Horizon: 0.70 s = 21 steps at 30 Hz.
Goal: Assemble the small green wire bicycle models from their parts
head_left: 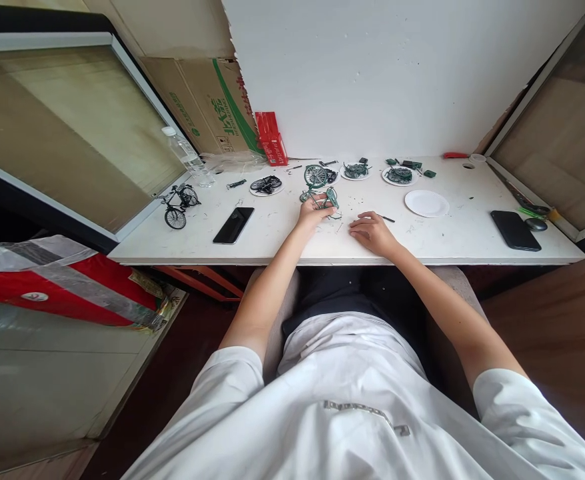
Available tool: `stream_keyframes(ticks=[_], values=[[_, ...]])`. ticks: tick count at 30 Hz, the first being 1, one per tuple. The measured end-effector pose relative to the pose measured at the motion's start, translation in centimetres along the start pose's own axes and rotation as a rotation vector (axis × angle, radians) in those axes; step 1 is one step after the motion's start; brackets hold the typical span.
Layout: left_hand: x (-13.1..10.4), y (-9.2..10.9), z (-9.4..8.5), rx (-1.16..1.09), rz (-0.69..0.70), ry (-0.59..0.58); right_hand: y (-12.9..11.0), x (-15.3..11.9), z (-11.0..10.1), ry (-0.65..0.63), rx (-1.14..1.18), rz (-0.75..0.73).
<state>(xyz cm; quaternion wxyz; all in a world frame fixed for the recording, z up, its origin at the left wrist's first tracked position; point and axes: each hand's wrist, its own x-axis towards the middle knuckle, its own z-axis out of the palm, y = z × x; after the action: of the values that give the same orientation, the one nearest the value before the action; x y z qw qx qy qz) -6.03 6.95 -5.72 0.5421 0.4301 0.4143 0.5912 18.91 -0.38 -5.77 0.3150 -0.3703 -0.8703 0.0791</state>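
Observation:
My left hand (pixel 313 212) is closed around a partly built green model bicycle (pixel 330 198), held just above the white table; my fingers hide some of its frame. Behind it stands a green spoked wheel (pixel 315 176). To the right, my right hand (pixel 372 233) rests on the tabletop with its fingers loosely stretched toward the left, and nothing can be seen in them. A thin black tool (pixel 387 219), perhaps a small screwdriver, lies by its knuckles. Tiny dark parts are scattered on the table between and beyond my hands.
At left a finished black model bicycle (pixel 178 204) stands near a phone (pixel 233 225) and a water bottle (pixel 190 157). Plates of black parts (pixel 266 185) and green parts (pixel 400 175) line the back. A bare white plate (pixel 426 204) and a second phone (pixel 515 231) lie right.

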Motion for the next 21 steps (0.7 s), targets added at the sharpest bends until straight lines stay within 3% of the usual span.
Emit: stream_keyframes(ticks=[7, 16, 21], values=[[-0.3, -0.2, 0.4, 0.017, -0.008, -0.009, 0.1, 0.1, -0.1, 0.064, -0.043, -0.003], [-0.8, -1.1, 1.3, 0.081, 0.124, -0.14, 1.0, -0.1, 0.6, 0.011, -0.123, 0.059], [-0.7, -1.3, 1.2, 0.077, 0.116, -0.155, 1.5, -0.2, 0.8, -0.002, -0.117, 0.063]])
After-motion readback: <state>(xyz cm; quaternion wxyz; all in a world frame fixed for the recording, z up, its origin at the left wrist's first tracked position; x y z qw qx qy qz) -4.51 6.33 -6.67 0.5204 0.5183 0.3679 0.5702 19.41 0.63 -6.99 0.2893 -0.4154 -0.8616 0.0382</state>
